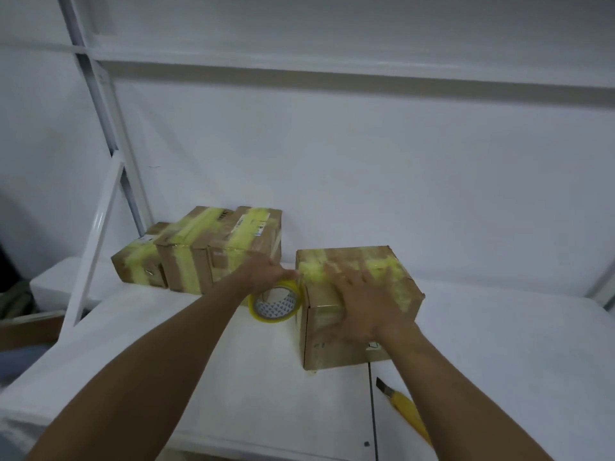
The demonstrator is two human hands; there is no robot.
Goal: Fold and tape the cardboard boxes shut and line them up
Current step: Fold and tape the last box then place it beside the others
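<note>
On a white table [499, 361], a box [326, 344] stands near a row of three taped boxes [196, 257]. The right hand [362, 304] lies spread on its top; the left hand [266, 271] grips a tape roll [274, 304] touching its left edge. A knife [406, 407] lies in front.

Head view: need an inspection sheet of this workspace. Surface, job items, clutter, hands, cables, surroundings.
Surface: white table, with a seam running to the front edge at right.
Job's things: three taped boxes side by side at back left; near box apart from them at right, yellowish tape across its top; tape roll at its left edge.
Clutter: yellow utility knife with its blade out, lying on the table in front of the near box.
Hands: left hand grips the tape roll; right hand rests on the near box, fingers spread, blurred.
Cables: nothing seen.
Surroundings: white metal frame, white wall.
</note>
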